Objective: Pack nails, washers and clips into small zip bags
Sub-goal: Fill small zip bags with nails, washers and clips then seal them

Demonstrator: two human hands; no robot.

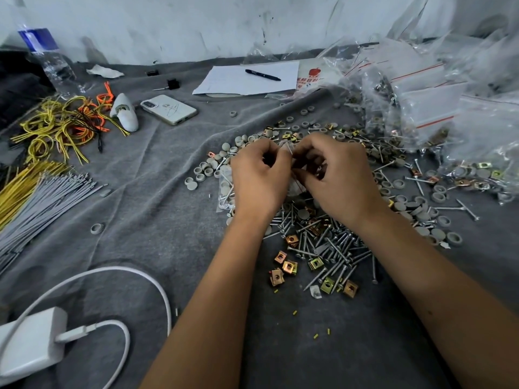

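We pinch the small zip bag (290, 153) between left hand (259, 176) and right hand (335, 175) above the nails (334, 242); a loose grip could spill its contents onto the desk (168, 192).

Two bare forearms enter from bottom edge, no sleeves visible. Left hand (259, 178) and right hand (338, 178): bare, no gloves, rings, watch or bands. Small dark mole on right forearm (428, 312). Nails hidden.

Shiny metal nails (331, 245); matt grey cloth (157, 192); clear glossy plastic bags (421, 108).
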